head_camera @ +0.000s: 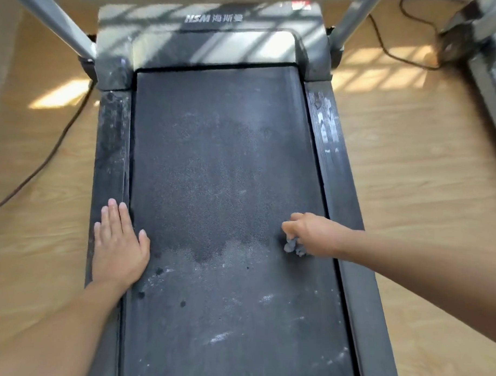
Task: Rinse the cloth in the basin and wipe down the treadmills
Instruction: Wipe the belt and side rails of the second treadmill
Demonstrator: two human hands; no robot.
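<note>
A dusty black treadmill point(225, 173) fills the head view, its belt showing a darker damp patch in the middle and pale dust streaks lower down. My left hand point(118, 245) lies flat with straight fingers across the left side rail and the belt's edge. My right hand point(310, 232) grips a small bunched grey cloth point(294, 247) and holds it down on the belt near the right side rail. No basin is in view.
Grey uprights point(50, 20) rise from the treadmill's front corners beside the motor cover point(207, 26). Black cables point(42, 163) trail over the wooden floor at left and back right. Part of a second machine point(492, 69) stands at the right edge.
</note>
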